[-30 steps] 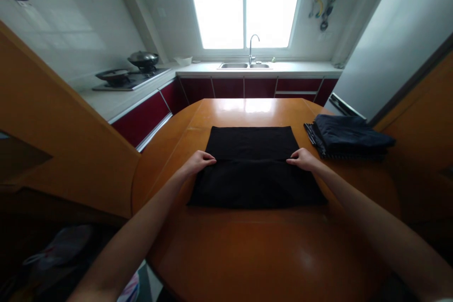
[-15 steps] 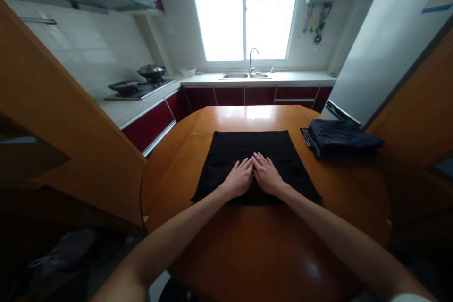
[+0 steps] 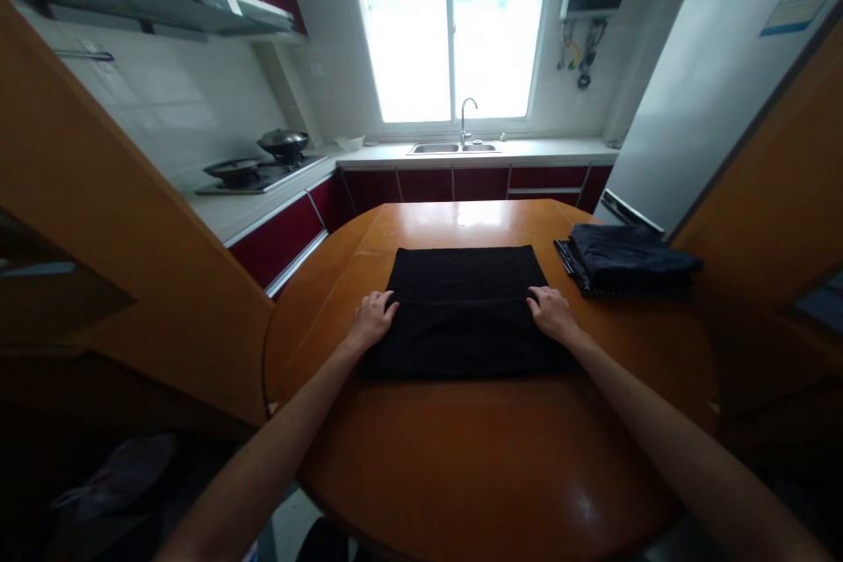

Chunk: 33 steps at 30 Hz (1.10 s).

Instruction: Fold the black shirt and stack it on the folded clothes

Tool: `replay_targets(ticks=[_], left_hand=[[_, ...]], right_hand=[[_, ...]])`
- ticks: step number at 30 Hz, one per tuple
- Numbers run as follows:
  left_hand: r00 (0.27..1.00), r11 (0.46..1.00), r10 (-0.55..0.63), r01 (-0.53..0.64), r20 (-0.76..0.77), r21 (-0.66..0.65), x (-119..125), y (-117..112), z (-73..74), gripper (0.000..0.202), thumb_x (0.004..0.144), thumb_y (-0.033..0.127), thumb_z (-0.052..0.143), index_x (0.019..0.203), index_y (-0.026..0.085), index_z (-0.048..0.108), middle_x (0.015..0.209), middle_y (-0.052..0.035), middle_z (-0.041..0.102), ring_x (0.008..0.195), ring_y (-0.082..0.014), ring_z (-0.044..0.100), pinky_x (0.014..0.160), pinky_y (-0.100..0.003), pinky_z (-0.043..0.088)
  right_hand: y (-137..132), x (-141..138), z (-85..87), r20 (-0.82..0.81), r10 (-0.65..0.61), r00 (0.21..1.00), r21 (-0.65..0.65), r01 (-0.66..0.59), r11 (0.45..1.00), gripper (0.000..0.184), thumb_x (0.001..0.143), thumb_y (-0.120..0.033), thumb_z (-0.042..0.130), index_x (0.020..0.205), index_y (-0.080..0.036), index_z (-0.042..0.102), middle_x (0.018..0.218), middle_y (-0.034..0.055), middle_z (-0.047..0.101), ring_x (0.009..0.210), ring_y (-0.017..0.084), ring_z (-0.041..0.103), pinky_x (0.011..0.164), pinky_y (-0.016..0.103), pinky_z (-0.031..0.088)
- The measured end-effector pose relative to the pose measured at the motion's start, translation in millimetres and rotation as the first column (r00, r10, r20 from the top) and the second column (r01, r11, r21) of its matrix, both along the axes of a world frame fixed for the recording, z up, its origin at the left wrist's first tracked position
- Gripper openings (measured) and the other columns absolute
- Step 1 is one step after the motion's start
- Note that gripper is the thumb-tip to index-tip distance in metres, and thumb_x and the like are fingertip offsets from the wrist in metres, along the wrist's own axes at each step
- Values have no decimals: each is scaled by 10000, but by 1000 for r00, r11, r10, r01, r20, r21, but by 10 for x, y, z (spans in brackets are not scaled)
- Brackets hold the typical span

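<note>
A black cloth (image 3: pixel 464 338) lies spread on the wooden table in front of me, roughly a rectangle with a crease running across it from side to side. My left hand (image 3: pixel 374 318) is at its left edge, fingers curled and thumb close to them, closed on the fabric. At the right edge, level with the left one, my right hand (image 3: pixel 551 313) is closed on the cloth in the same way. The fabric between thumb and fingers is dark and hard to make out.
A stack of folded dark clothes (image 3: pixel 629 259) sits on the right of the rounded wooden table (image 3: pixel 474 457). Beyond are a sink (image 3: pixel 438 148), a stove (image 3: pixel 263 176) with pans, and a fridge (image 3: pixel 698 79). A wooden door frame (image 3: pixel 132 219) stands to the left.
My hands have parted from the middle of the cloth, where they lay flat together, and moved out to its left and right edges. The crease between them now shows.
</note>
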<state>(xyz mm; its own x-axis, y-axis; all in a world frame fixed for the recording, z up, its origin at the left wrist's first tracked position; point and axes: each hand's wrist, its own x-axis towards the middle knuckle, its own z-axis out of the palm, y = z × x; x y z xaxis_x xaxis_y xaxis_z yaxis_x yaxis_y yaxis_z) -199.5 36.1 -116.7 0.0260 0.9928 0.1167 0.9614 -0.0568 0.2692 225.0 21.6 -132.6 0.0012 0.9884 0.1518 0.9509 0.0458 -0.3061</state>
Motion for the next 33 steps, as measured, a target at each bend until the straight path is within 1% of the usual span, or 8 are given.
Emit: replay_targets(ticks=[3,7,18,21,23,26,29,33], left_hand=[[1000,992,-4,5,3,-124,-45,208,144,353,985,463,504,1149,225,707,1209,-118,663,1180,-304,591,995,-434,451],[999,979,-41,39,-4,-202,-30,363,229,273,900,448,637,995,205,719,1155,-116,651,1130,-299,600,940,-411,465],[1000,994,18,-20,-15,-110,-59,397,149,186,984,353,545,1019,205,651,1189,-116,614,1160,-300,560,955,-453,452],[997,1000,16,-18,-81,-20,86,273,158,289,966,353,578,1192,185,642,1317,-170,582,1253,-353,516,1017,-505,427],[990,992,-84,94,-113,87,351,133,134,421,991,327,523,1377,163,561,1453,-195,515,1361,-358,451,1103,-515,372],[919,911,-382,392,-97,128,924,-91,18,515,1050,324,363,1543,182,408,1602,-150,407,1486,-287,354,1211,-470,274],[840,837,-533,541,-97,84,1335,-234,-128,567,1067,355,290,1608,188,308,1652,-135,331,1542,-274,270,1247,-507,202],[863,866,-495,500,-105,23,1138,-259,-190,616,1067,464,305,1628,211,274,1692,-89,221,1571,-274,179,1259,-517,170]], right_hand=[[168,165,82,13,-29,1000,-45,29,999,271,972,-343,566,1112,-198,746,1185,136,697,1150,299,599,924,384,446],[276,285,113,-40,-15,999,-92,11,996,147,911,-340,675,934,-215,748,1015,75,739,1036,259,643,842,347,420],[422,232,243,-10,-33,999,-38,33,999,166,960,-310,602,942,-198,722,1084,101,706,1087,269,610,896,372,395],[358,70,268,92,-84,992,4,84,996,255,971,-350,581,1082,-162,712,1173,164,671,1148,324,579,951,436,407],[251,-186,257,114,-54,992,113,41,993,369,998,-349,517,1269,-137,652,1317,199,618,1267,347,517,1039,482,373],[46,-722,180,106,200,974,190,-217,957,490,1031,-312,394,1483,-161,505,1563,157,454,1484,299,322,1193,479,228],[-107,-1084,47,75,357,931,72,-362,929,563,1038,-307,328,1582,-169,378,1659,108,318,1543,249,235,1237,466,171],[-146,-829,-107,62,204,977,-50,-201,978,647,1049,-484,329,1596,-138,349,1665,133,284,1555,267,208,1251,515,135]])
